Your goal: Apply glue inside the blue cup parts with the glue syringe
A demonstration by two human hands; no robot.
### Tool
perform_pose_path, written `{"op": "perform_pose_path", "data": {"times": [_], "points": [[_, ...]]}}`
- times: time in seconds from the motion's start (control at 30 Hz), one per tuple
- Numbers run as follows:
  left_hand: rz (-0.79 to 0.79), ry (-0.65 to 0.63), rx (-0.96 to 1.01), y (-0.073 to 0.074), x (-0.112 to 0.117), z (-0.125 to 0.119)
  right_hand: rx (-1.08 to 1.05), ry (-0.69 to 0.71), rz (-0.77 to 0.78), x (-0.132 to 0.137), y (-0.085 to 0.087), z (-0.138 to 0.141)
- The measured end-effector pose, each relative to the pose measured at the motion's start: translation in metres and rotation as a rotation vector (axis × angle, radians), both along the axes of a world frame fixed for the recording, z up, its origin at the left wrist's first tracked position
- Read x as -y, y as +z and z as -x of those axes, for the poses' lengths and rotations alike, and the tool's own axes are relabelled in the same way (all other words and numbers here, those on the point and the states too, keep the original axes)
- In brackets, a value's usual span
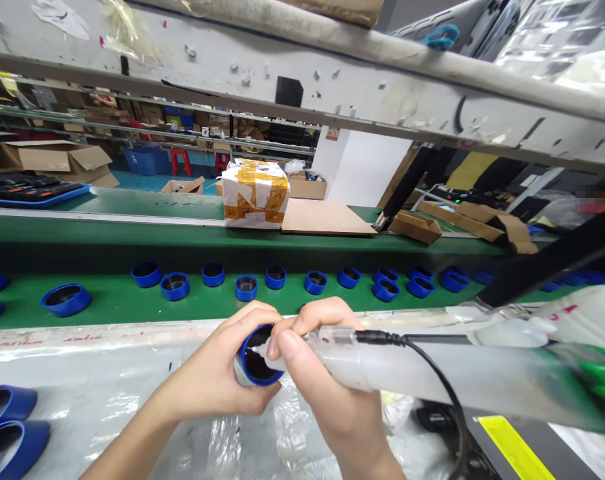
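My left hand (217, 377) is wrapped round a small blue ring-shaped cap (255, 363) with a black inside, its opening turned toward me. My right hand (327, 387) grips a translucent glue syringe (352, 357) like a pen. The syringe's thin tip sits inside the cap's opening. A black cable (432, 373) runs from the syringe's side down to the right. Both hands hover over a work surface covered in clear plastic sheet (107, 393).
Several blue caps (246, 287) lie in a row on the green conveyor belt (117, 300) just beyond my hands. More blue parts (7, 427) sit at the near left. A taped box (255, 193), cardboard and a blue tray (27, 190) stand farther back. A grey shelf beam (302, 73) crosses overhead.
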State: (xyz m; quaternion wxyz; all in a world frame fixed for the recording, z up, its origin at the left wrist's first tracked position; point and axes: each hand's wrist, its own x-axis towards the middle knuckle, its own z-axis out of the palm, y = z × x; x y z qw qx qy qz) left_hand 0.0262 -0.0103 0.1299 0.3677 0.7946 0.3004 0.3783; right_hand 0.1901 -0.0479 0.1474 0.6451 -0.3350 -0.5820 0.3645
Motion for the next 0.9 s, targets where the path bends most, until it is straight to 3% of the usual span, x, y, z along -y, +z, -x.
{"op": "perform_pose_path", "data": {"times": [0.33, 0.53, 0.77, 0.9], "points": [[0.005, -0.039, 0.006, -0.009, 0.001, 0.000, -0.046, 0.031, -0.052, -0.005, -0.008, -0.008], [0.005, -0.047, -0.004, -0.009, 0.001, 0.001, -0.140, 0.034, -0.021, -0.002, -0.004, -0.006], [0.010, -0.063, -0.018, -0.008, 0.001, 0.003, -0.082, 0.011, -0.121, -0.009, -0.005, -0.014], [0.033, -0.061, -0.031, -0.007, 0.001, 0.003, -0.139, -0.013, -0.076, -0.008, -0.002, -0.014]]}}
